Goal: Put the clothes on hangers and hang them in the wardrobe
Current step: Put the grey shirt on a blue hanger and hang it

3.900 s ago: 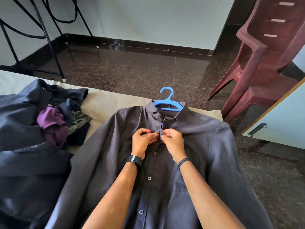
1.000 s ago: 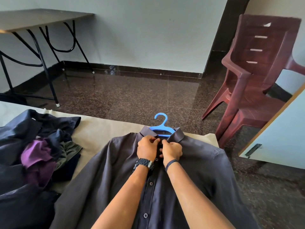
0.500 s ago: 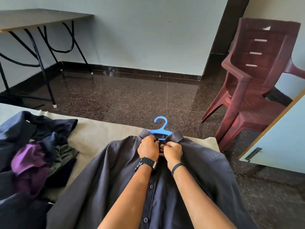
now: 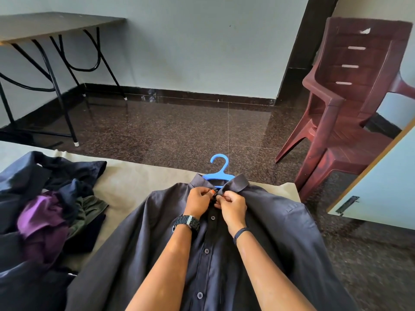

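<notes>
Both hands, L (image 4: 198,199) & R (image 4: 232,206), fingers curled, pinch shirt (image 4: 280,232) placket below collar; hanger (image 4: 219,173) inside, shirt on bed (image 4: 134,182).

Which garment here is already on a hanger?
The dark shirt under both hands, over the blue hanger; the clothes pile lies loose at left.

Pale wall (image 4: 202,46), speckled dark floor (image 4: 179,131), maroon chair (image 4: 350,104), perhaps folding table (image 4: 51,23)

A beige bed (image 4: 143,182) carries the shirt (image 4: 280,232) and a clothes pile (image 4: 45,209).
</notes>
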Motion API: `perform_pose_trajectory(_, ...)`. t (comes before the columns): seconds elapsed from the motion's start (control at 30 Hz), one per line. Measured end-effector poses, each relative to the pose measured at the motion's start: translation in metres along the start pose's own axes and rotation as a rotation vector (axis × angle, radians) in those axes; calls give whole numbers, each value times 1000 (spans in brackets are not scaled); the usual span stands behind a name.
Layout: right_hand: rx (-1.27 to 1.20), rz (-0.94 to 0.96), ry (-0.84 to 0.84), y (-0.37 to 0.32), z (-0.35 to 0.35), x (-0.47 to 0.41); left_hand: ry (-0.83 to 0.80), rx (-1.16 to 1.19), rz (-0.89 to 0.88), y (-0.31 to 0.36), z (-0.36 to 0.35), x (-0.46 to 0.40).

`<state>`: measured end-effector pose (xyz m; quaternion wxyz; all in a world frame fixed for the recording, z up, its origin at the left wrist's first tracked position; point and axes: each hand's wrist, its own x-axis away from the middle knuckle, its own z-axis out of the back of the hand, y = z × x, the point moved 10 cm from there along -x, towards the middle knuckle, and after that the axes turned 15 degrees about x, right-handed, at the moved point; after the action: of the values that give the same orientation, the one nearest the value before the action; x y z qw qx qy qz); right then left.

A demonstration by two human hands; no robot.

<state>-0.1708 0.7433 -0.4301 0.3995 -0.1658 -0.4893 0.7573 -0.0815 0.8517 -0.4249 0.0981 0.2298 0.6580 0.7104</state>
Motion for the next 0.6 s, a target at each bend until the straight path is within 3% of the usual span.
perform_pose_trajectory(0.33, -189, 5, -98, -1, 0, 6, 32, 2, -6, -3, 2, -1)
perform_pose_trajectory(0.6, -155, 23, -157, 0, -3, 2, 61, -31, -90, -3, 8, 10)
